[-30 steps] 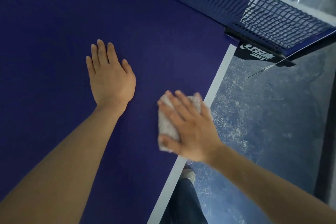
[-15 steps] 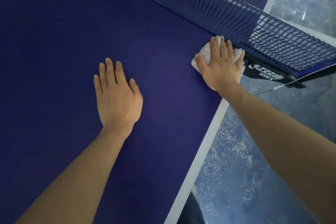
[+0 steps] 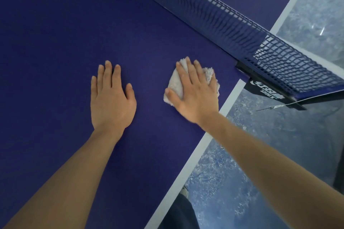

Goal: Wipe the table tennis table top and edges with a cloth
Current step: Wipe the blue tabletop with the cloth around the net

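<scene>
- Dark blue table tennis table top (image 3: pixel 65 42) with a white edge line (image 3: pixel 188 169) filled most of the view.
- Dark blue mesh net (image 3: pixel 232 22) ran diagonally across the table, its black clamp bracket (image 3: pixel 260 87) at the edge.
- Left hand (image 3: pixel 111 102) lay flat on the surface, fingers straight, holding nothing.
- Right hand (image 3: pixel 195 95) pressed with straight, spread fingers on the cloth.
- Small white fluffy cloth (image 3: pixel 176 83) lay on the top, near the net and edge line.

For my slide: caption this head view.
Right hand presses white terry cloth on blue table; left hand rests flat.
</scene>
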